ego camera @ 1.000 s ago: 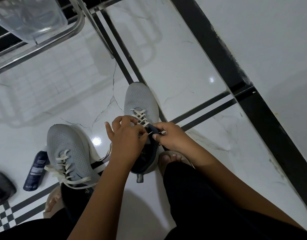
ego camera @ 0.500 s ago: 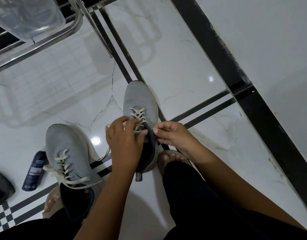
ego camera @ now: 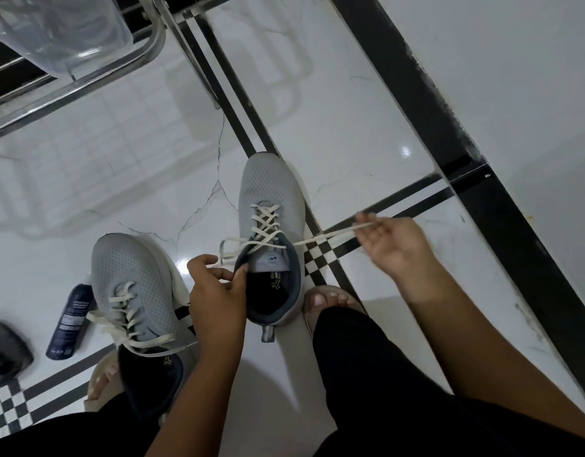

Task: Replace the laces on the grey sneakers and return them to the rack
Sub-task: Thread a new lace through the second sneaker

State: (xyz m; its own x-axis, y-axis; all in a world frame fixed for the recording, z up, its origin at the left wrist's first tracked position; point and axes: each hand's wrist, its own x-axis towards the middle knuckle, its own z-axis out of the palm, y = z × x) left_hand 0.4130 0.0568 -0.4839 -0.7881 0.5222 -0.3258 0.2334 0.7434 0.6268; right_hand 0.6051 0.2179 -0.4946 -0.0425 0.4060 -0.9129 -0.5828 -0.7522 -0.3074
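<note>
Two grey mesh sneakers stand on the white floor. The right sneaker sits in the middle with a cream lace crossed through its eyelets. My left hand pinches one lace end beside the shoe's dark collar. My right hand is out to the right and holds the other lace end, stretched taut from the top eyelet. The left sneaker stands at lower left, its cream lace threaded and lying loose.
A metal shoe rack with a clear plastic tub stands at the upper left. A dark blue spray can lies left of the left sneaker. A black wall skirting runs diagonally at the right. My sandalled feet flank the shoes.
My right hand has moved away to the right, drawing the lace end out taut. My left hand has slipped down to the collar's left side with the other end.
</note>
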